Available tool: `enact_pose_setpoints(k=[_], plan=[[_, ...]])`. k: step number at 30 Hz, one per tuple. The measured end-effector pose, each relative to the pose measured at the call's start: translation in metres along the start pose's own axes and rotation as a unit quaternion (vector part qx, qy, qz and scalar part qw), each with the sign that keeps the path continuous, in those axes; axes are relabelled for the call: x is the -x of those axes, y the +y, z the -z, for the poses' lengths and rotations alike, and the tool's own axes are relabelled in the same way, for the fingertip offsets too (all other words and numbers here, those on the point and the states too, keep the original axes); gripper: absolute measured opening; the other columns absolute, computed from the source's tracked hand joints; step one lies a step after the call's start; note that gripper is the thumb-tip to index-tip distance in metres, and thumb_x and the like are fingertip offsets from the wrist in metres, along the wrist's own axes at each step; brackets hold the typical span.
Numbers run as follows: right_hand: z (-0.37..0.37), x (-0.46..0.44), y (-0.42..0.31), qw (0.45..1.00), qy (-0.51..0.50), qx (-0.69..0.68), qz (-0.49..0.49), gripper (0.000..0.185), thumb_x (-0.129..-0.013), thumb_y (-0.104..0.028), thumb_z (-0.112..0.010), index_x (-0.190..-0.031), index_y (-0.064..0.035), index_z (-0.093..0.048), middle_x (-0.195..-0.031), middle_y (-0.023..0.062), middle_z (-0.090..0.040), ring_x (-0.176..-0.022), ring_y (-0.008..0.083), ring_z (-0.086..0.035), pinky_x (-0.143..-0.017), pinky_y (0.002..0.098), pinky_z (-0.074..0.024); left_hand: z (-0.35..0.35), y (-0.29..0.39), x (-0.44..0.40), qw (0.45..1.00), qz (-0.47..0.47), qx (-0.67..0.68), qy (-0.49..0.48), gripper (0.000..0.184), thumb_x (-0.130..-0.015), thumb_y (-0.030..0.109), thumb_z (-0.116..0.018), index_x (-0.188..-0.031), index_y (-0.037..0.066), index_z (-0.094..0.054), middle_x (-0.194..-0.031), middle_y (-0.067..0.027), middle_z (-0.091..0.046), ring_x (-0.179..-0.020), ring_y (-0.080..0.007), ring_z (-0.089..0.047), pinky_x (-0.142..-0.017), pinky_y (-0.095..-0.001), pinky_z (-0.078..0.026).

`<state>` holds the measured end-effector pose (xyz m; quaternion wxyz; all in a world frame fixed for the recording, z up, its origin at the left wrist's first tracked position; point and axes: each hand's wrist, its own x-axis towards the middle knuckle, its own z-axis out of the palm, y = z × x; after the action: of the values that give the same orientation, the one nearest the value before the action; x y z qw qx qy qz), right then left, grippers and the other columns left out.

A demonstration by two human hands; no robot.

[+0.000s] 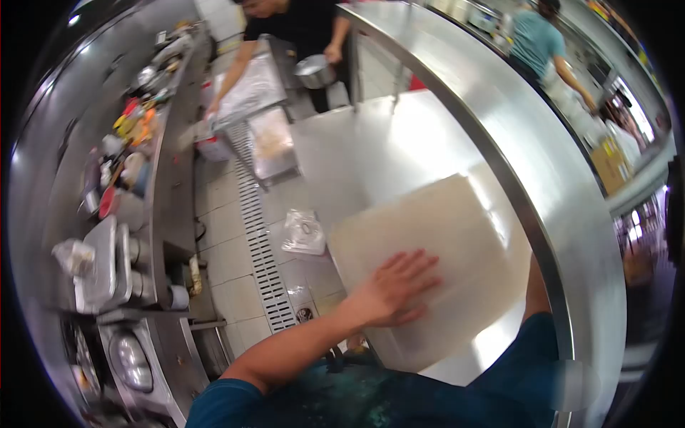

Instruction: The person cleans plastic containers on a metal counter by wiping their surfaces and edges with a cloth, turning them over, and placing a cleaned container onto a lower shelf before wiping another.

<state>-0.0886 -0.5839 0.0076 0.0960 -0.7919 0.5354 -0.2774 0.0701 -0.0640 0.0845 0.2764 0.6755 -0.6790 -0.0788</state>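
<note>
My left hand is over a large off-white cutting board, palm down with its fingers spread. Nothing shows in that hand, and slight blur leaves it unclear how firmly it touches the board. The board lies flat on a steel worktable. At the right, my right forearm reaches forward beneath a raised steel shelf, which hides my right hand.
A person in black holds a metal pot beyond the table. Left of it are a floor drain, a clear plastic-wrapped package and a cluttered steel counter. Another person works beyond the shelf.
</note>
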Motion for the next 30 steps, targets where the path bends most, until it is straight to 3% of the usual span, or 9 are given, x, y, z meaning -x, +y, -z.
enact_pose_setpoints(k=[2,7,10,12,20,25,30], plan=[[0.022,0.013,0.027,1.0,0.019,0.0,-0.005,0.034,-0.09,-0.022,-0.052,-0.118,-0.0074,-0.067,-0.094,0.02,-0.068,-0.084,0.0325,-0.067,-0.079,0.0403,-0.0527,-0.01,-0.003,0.001,0.999,0.009,-0.024,0.041,0.054,-0.083,0.034,-0.067,-0.134,0.018,-0.056,-0.15,-0.0111,-0.041,-0.139,-0.0304,-0.038,-0.114,-0.047,-0.03],[0.092,0.06,0.077,0.997,0.034,0.033,-0.059,0.035,-0.09,-0.022,-0.052,-0.117,-0.0075,-0.068,-0.092,0.0195,-0.068,-0.083,0.0316,-0.067,-0.079,0.0399,-0.0528,-0.007,0.005,-0.003,1.0,0.026,0.003,0.014,0.056,-0.079,0.029,-0.07,-0.133,0.02,-0.058,-0.151,-0.0079,-0.041,-0.14,-0.0296,-0.037,-0.115,-0.0475,-0.028],[0.124,0.078,0.084,0.995,0.03,0.05,-0.08,0.035,-0.09,-0.022,-0.051,-0.117,-0.0075,-0.068,-0.091,0.0192,-0.068,-0.082,0.031,-0.067,-0.079,0.0397,-0.0529,-0.001,0.005,-0.002,0.997,0.072,0.011,0.013,0.054,-0.078,0.029,-0.071,-0.13,0.02,-0.061,-0.15,-0.0069,-0.042,-0.139,-0.029,-0.038,-0.115,-0.046,-0.028],[0.131,0.083,0.076,0.995,0.027,0.058,-0.076,0.035,-0.09,-0.022,-0.051,-0.117,-0.0075,-0.068,-0.091,0.019,-0.068,-0.082,0.0306,-0.067,-0.078,0.0395,-0.0529,0.0,0.002,-0.004,0.998,0.054,0.017,0.031,0.052,-0.077,0.028,-0.071,-0.127,0.019,-0.063,-0.149,-0.0065,-0.043,-0.138,-0.0284,-0.039,-0.115,-0.0451,-0.028],[0.006,0.028,-0.053,0.996,-0.021,0.034,0.077,0.036,-0.09,-0.022,-0.051,-0.117,-0.0076,-0.069,-0.088,0.0182,-0.069,-0.079,0.0291,-0.068,-0.078,0.0389,-0.053,0.003,0.007,-0.006,0.998,0.058,-0.024,0.001,0.054,-0.075,0.025,-0.072,-0.127,0.018,-0.063,-0.149,-0.0069,-0.043,-0.138,-0.0298,-0.039,-0.115,-0.0465,-0.028],[0.053,0.036,-0.018,0.999,0.003,-0.039,0.008,0.036,-0.089,-0.022,-0.051,-0.116,-0.0077,-0.069,-0.087,0.0177,-0.069,-0.078,0.0282,-0.068,-0.078,0.0384,-0.0531,-0.002,0.015,-0.011,0.996,0.057,-0.066,-0.015,0.054,-0.076,0.023,-0.069,-0.129,0.018,-0.062,-0.15,-0.0078,-0.043,-0.139,-0.0316,-0.039,-0.115,-0.0484,-0.028],[0.109,0.112,0.028,0.993,0.042,-0.075,-0.081,0.036,-0.089,-0.022,-0.05,-0.116,-0.0078,-0.069,-0.085,0.0172,-0.069,-0.077,0.0272,-0.068,-0.077,0.038,-0.0532,-0.005,0.011,-0.005,0.995,0.014,-0.103,0.002,0.056,-0.079,0.024,-0.066,-0.133,0.018,-0.059,-0.15,-0.0079,-0.043,-0.139,-0.0331,-0.039,-0.114,-0.0485,-0.027]])
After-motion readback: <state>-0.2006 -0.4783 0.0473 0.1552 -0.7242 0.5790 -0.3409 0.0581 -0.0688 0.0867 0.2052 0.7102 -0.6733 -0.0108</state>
